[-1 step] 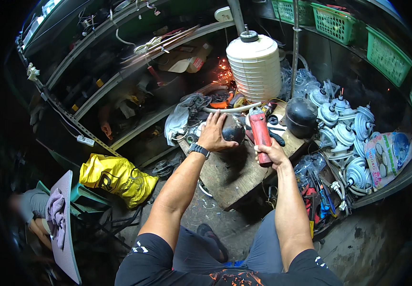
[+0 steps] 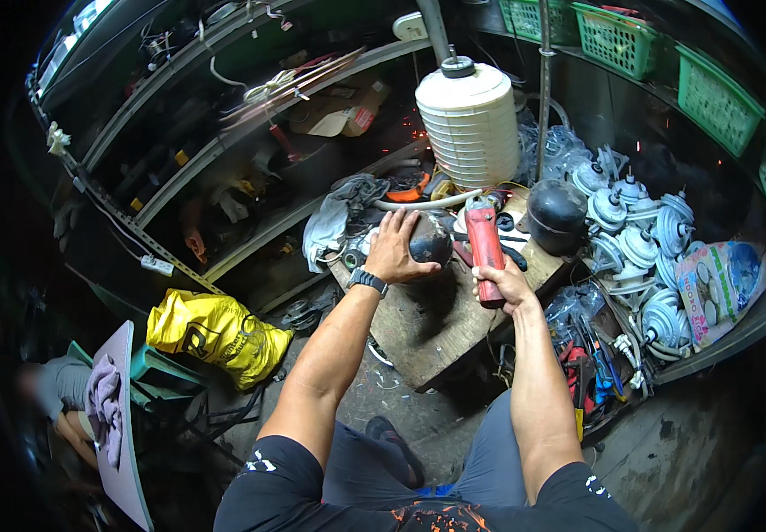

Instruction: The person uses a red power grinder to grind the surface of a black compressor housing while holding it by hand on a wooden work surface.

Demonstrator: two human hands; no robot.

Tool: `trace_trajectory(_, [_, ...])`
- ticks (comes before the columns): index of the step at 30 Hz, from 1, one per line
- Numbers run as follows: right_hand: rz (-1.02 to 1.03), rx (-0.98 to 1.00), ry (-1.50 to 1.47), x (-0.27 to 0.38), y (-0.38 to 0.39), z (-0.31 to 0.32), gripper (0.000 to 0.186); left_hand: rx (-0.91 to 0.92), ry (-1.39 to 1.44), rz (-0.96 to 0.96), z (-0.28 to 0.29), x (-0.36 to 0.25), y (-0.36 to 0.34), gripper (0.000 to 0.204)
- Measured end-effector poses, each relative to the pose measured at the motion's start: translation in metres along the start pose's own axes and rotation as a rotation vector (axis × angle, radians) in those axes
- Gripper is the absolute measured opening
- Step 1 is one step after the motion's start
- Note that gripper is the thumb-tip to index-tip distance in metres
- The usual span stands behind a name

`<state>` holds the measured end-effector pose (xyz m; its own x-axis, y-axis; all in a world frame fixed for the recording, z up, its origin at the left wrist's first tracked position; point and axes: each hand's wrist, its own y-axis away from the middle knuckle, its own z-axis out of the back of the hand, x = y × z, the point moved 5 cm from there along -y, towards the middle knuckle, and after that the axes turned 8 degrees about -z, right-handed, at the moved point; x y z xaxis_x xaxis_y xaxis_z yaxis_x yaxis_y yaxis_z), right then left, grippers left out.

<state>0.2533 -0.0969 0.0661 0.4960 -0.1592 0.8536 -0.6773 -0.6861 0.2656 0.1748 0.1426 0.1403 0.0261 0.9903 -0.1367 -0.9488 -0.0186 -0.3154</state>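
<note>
On the tabletop (image 2: 401,335), the left hand (image 2: 392,252) splays over a dome (image 2: 430,239). At three o'clock, the right hand (image 2: 509,288) grips a grinder (image 2: 484,238).

The left hand (image 2: 392,248) rests on a dark rounded object (image 2: 432,244); the right hand (image 2: 507,285) grips a red grinder (image 2: 487,241).

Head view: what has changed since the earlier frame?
The sparks left of the white tank have thinned from a bright spray to a few specks. Nothing was taken up or let go: the right hand still grips the red power tool, and the left hand stays on the dark rounded casing.
</note>
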Motion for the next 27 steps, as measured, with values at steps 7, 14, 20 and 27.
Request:
trace_trajectory(7, [0.074, -0.03, 0.008, -0.003, 0.025, 0.013, 0.038, -0.082, -0.046, 0.08, 0.003, -0.012, -0.004, 0.121])
trace_trajectory(14, [0.033, -0.013, 0.011, -0.013, 0.023, 0.008, 0.045, -0.114, -0.079, 0.207, -0.005, -0.023, -0.009, 0.117])
trace_trajectory(20, [-0.044, 0.016, -0.012, -0.021, 0.013, 0.009, 0.063, -0.098, -0.081, 0.244, -0.001, -0.03, -0.009, 0.119])
trace_trajectory(27, [-0.05, 0.034, -0.01, -0.019, 0.014, 0.007, 0.065, -0.092, -0.093, 0.301, -0.002, -0.028, -0.007, 0.121])
